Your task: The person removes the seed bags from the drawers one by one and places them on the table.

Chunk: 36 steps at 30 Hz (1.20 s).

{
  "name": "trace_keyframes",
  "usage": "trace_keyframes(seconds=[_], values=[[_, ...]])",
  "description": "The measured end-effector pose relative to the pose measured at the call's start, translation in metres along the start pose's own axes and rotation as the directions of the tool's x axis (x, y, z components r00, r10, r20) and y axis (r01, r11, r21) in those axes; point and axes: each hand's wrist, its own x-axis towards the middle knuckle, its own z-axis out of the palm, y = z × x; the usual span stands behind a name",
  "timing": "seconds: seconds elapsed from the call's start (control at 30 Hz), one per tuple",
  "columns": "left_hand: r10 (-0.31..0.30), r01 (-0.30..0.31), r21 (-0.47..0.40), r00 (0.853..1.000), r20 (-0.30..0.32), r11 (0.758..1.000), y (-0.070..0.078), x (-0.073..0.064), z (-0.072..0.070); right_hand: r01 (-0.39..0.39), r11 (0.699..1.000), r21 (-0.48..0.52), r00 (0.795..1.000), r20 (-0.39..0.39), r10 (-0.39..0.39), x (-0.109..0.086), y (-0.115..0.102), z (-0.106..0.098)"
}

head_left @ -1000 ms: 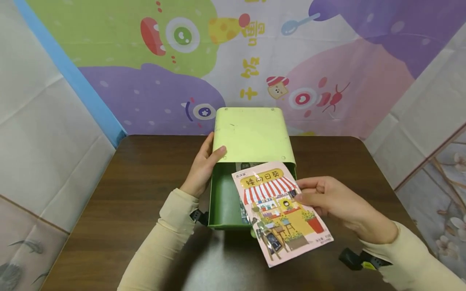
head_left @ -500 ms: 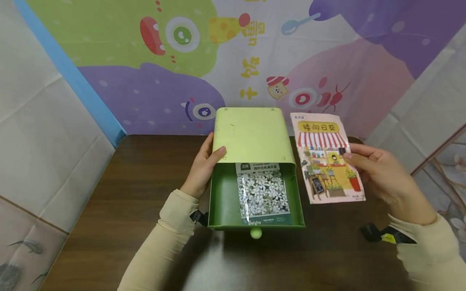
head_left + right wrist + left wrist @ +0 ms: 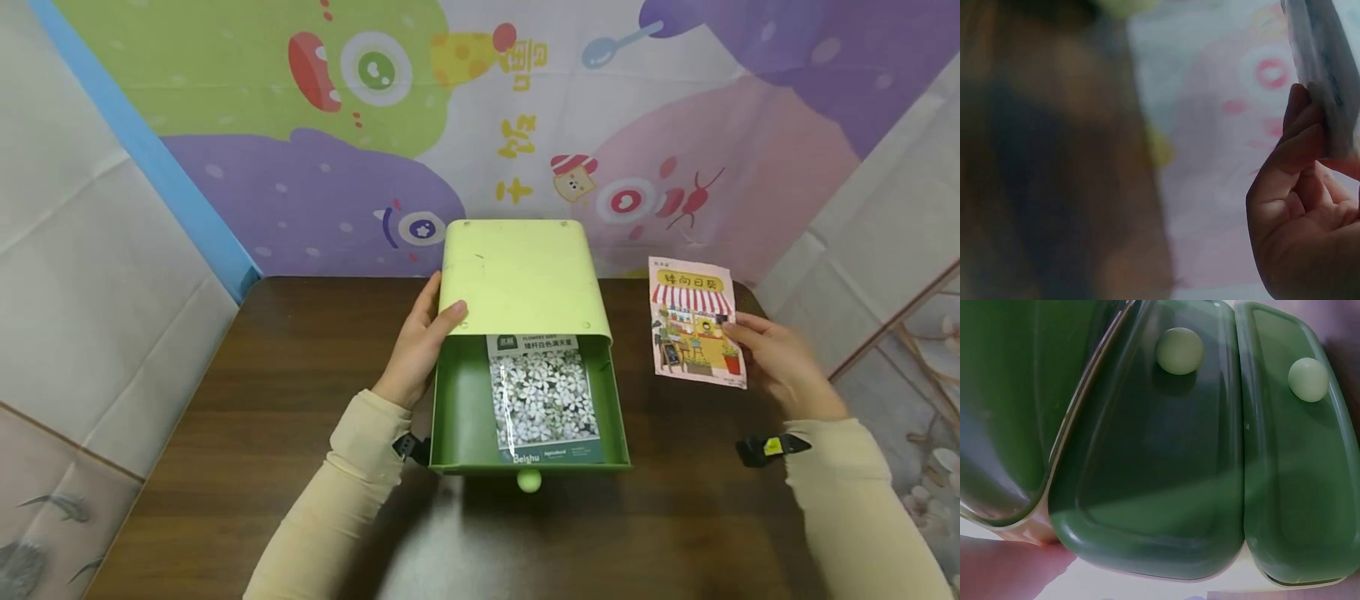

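Observation:
A small light-green drawer cabinet (image 3: 525, 279) stands on the table with its top drawer (image 3: 463, 400) pulled out. My left hand (image 3: 412, 354) holds the cabinet's left side, thumb over the top edge, fingers along the wall. Inside the drawer lies a seed packet (image 3: 543, 396) printed with white flowers. To the right of the cabinet, my right hand (image 3: 780, 367) pinches the right edge of a pink seed packet (image 3: 697, 325) with a striped awning picture. The right wrist view shows this packet (image 3: 1329, 75) edge-on between thumb and fingers of the hand (image 3: 1304, 212).
Two closed dark-green drawer fronts (image 3: 1154, 456) with round knobs (image 3: 1180, 351) show in the left wrist view. The brown wooden table (image 3: 247, 417) ends at a cartoon-printed backdrop (image 3: 315, 200). Pale panels (image 3: 885, 217) rise on both sides.
My right hand has carried the pink seed packet from over the open drawer to the right, uncovering the white-flower packet. The left hand and cabinet have stayed put.

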Motion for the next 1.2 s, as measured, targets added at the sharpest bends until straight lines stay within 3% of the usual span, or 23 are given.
trace_keyframes(seconds=[0.1,0.2,0.37,0.7,1.2], values=[[-0.001,0.001,0.005,1.0,-0.001,1.0,0.0,0.0,0.0,-0.038,0.986,-0.161,0.998,-0.049,0.031,0.015,0.02,-0.004],[0.001,-0.001,0.008,1.0,0.005,1.0,0.001,-0.001,0.001,-0.086,0.946,-0.313,0.993,-0.101,0.057,0.026,0.038,-0.006],[0.011,-0.012,0.016,1.0,0.005,1.0,0.001,0.0,0.001,-0.139,0.888,-0.439,0.987,-0.139,0.085,0.039,0.062,-0.008],[0.025,-0.025,0.002,1.0,0.015,1.0,0.0,0.001,0.001,-0.176,0.835,-0.522,0.981,-0.158,0.109,0.055,0.087,-0.011],[0.016,-0.016,-0.002,1.0,0.008,1.0,-0.001,0.002,0.0,-0.201,0.781,-0.591,0.964,-0.261,0.051,0.058,0.087,-0.005]])
